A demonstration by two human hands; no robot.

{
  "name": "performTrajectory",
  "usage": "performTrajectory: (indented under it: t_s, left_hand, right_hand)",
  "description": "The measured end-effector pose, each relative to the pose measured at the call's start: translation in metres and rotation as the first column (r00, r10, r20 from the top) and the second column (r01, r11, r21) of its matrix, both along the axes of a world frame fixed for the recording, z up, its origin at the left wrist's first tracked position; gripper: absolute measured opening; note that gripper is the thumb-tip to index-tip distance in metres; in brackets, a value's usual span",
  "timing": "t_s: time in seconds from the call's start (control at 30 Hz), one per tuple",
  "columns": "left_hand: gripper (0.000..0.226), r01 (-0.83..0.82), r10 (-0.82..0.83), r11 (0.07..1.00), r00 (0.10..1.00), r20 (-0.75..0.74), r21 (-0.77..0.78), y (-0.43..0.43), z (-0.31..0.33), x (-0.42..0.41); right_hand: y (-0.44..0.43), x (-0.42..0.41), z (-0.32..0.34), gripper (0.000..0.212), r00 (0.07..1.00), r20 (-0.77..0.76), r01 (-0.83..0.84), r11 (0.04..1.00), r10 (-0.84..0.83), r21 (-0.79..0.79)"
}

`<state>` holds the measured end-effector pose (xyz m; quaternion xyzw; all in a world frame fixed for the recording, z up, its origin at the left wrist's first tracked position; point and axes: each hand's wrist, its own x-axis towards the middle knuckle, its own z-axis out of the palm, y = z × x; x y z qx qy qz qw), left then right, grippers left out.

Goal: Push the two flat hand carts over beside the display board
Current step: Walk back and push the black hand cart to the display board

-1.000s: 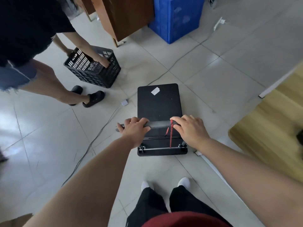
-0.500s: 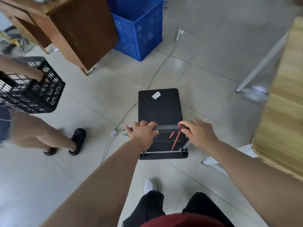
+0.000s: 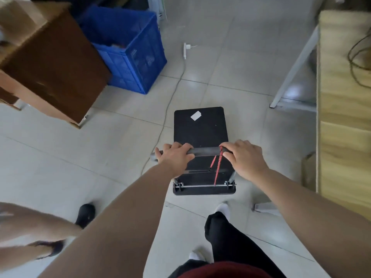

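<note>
Cart has rolled forward since a second ago; the bystander and black basket have dropped back to the left. Left hand and right hand both wrapped closed around the handle. Flat hand cart sits on open tile between wooden cabinet and table leg. Risk: floor cable just beside the left wheels could snag. Blue crate ahead-left. Display board not in view.

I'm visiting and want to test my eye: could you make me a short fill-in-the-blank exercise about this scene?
1. Both hands grip the black flat hand cart's dark ____.
2. The plastic crate beside the brown wooden cabinet is ____.
3. A small ____ paper label lies on the cart's deck.
4. The red cord hangs nearest the ____ hand.

Missing words: handle; blue; white; right
</note>
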<state>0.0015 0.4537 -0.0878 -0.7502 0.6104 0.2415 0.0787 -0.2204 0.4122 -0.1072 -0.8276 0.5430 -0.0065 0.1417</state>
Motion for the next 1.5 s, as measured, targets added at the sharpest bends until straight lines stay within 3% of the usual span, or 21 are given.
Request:
performTrajectory:
  t_s: [0.27,0.4,0.97,1.27,1.5]
  left_hand:
    - [0.028,-0.035,0.033,0.999,0.996,0.080,0.026,-0.104,0.006,0.008]
    - [0.027,-0.045,0.043,0.998,0.998,0.037,0.049,-0.152,0.005,0.007]
    - [0.031,0.229,-0.231,0.972,0.972,0.049,0.050,-0.449,0.000,0.065]
    - [0.031,0.309,-0.311,0.950,0.948,0.071,0.040,-0.613,0.002,0.037]
    - [0.031,0.258,-0.266,0.962,0.960,0.085,0.091,-0.740,0.011,0.002]
  right_hand:
    - [-0.110,0.014,0.004,0.029,1.000,0.000,-0.008,0.998,0.008,0.061]
    - [-0.157,0.014,0.005,0.029,1.000,-0.013,0.013,0.996,-0.012,0.084]
    - [-0.401,0.064,-0.003,0.026,0.968,-0.009,0.249,0.964,-0.249,0.094]
    - [-0.549,0.037,-0.007,0.026,0.949,0.009,0.315,0.947,-0.316,0.058]
    - [-0.686,0.005,-0.001,0.028,0.959,0.026,0.279,0.955,-0.283,0.100]
